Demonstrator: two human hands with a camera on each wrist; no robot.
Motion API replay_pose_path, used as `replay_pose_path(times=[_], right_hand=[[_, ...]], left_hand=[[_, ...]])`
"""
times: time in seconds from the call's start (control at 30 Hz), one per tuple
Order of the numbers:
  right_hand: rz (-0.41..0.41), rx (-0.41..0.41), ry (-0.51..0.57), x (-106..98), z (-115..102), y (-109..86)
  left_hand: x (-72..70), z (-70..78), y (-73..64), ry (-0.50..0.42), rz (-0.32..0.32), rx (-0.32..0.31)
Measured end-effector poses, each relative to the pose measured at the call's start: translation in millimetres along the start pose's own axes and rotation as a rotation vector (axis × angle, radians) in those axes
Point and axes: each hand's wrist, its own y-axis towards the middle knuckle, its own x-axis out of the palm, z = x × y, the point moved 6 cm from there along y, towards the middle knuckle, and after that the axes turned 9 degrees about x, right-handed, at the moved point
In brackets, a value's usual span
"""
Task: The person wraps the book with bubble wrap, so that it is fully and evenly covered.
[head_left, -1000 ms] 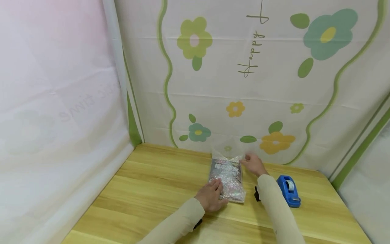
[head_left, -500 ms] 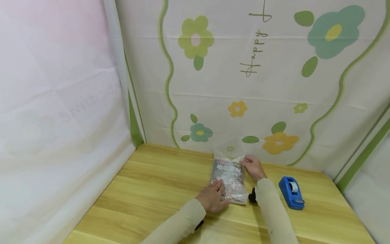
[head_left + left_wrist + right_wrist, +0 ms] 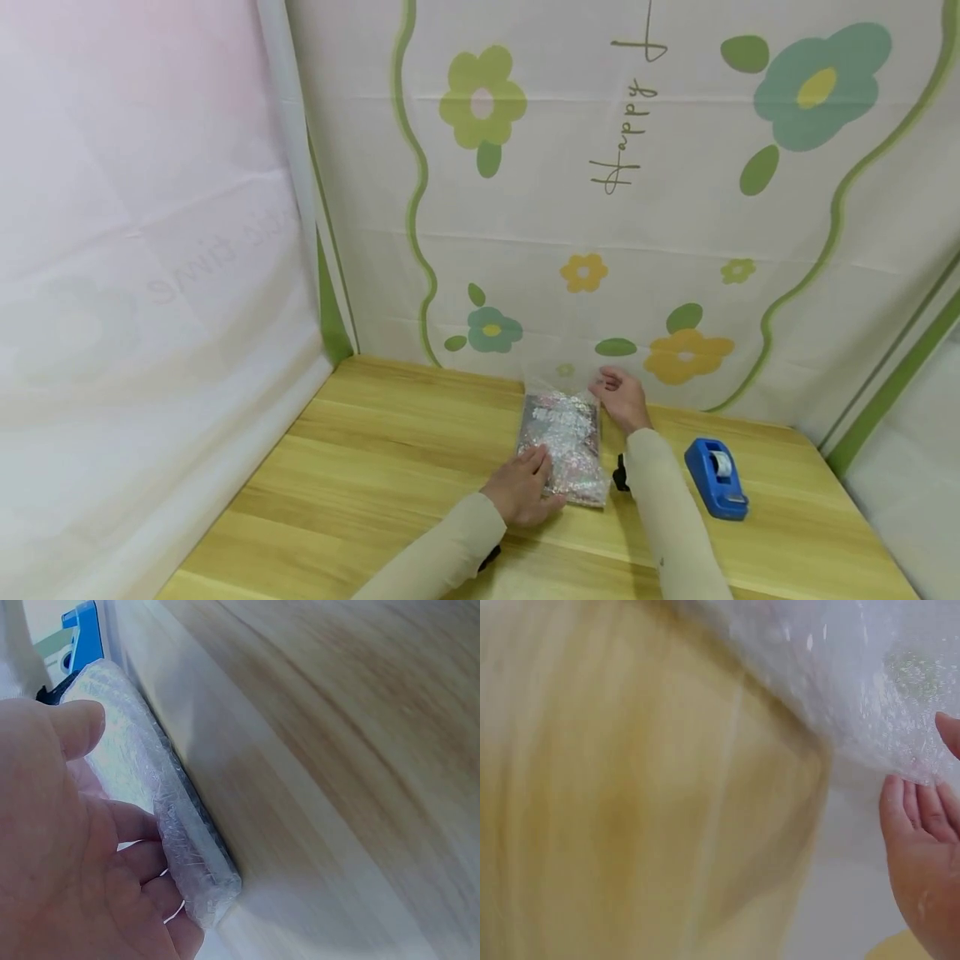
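A flat, dark, book-like item with pale printed characters lies on the wooden table inside clear bubble wrap. My left hand rests on the near left part of the package; in the left wrist view, its fingers lie along the wrapped side and the thumb is apart from them. At the far right corner, my right hand touches the loose end of the wrap. In the right wrist view, fairly straight fingertips meet the edge of that bubble wrap, with the thumb held away.
A blue tape dispenser with a roll of tape stands to the right of my right forearm. The wooden table ends at a flower-printed curtain behind the package. Another white curtain hangs on the left.
My right hand has lifted a little at the far corner, and its fingers have loosened from the wrap's edge. The left hand has stayed on the package. The head view has shifted slightly.
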Motion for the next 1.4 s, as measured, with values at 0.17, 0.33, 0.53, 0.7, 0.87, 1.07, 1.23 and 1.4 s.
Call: replay_pose_path(times=[0.17, 0.33, 0.53, 0.7, 0.87, 1.07, 1.23, 1.4], right_hand=[[-0.005, -0.256, -0.361, 6.2, -27.8, -1.8], [0.041, -0.502, -0.645, 21.6, -58.0, -11.6], [0.05, -0.592, -0.734, 35.2, -89.8, -20.0], [0.029, -0.681, -0.803, 40.4, -111.4, -26.6], [-0.002, -0.74, -0.868, 41.6, -122.3, -35.7], [-0.09, -0.775, -0.958, 41.1, -127.1, -53.5], [-0.156, -0.778, -1.006, 44.5, -127.7, -74.2], [-0.105, -0.823, -1.066, 47.6, -123.9, -90.7]], left_hand=[[-0.3, 1.0, -1.9, -0.005, 0.005, -0.005], [0.8, 1.7, -2.7, 0.002, 0.009, 0.001], [1.8, 3.8, -2.1, 0.002, 0.012, 0.01], [-0.6, 3.3, -1.9, -0.004, 0.009, 0.012], [-1.8, 1.5, -1.8, -0.002, 0.014, 0.015], [-4.2, 0.9, -1.5, -0.005, 0.02, 0.025], [-6.0, 0.4, -4.1, -0.034, 0.004, 0.022], [-6.1, 1.0, -6.2, -0.065, -0.003, 0.023]])
